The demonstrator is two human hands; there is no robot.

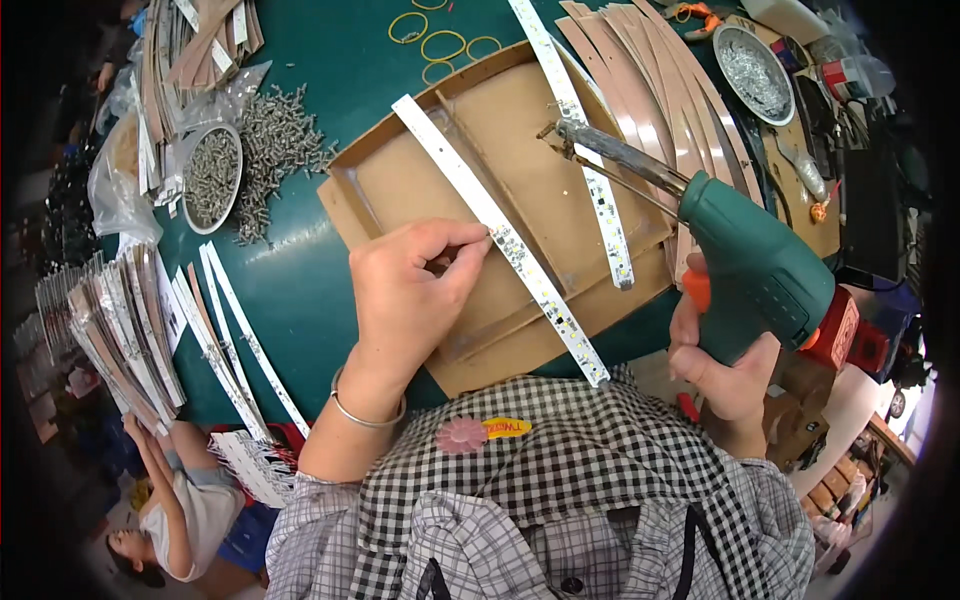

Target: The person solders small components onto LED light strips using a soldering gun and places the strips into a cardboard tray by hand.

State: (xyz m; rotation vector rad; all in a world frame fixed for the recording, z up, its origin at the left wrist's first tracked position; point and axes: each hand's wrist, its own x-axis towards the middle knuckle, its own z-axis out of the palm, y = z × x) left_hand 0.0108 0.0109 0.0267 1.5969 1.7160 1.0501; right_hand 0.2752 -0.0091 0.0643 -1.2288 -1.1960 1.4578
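strip (532,277) lies over the box (505,110), parts (508,242) already on its middle but work seemingly left, the left hand (410,285) pinched narrow at its edge, the right hand (727,378) holding the gun (755,260) clear of it.

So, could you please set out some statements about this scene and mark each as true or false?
1. The right hand holds a green soldering gun. True.
2. The left hand has its thumb and forefinger at the edge of a white strip lying across a cardboard tray. True.
3. The yellow bands lie inside the tray. False: the yellow bands lie on the green table, beyond the tray.
4. A bracelet is on the left wrist. True.
5. Only one bowl is in view. False: one bowl sits at the left, another bowl at the upper right.
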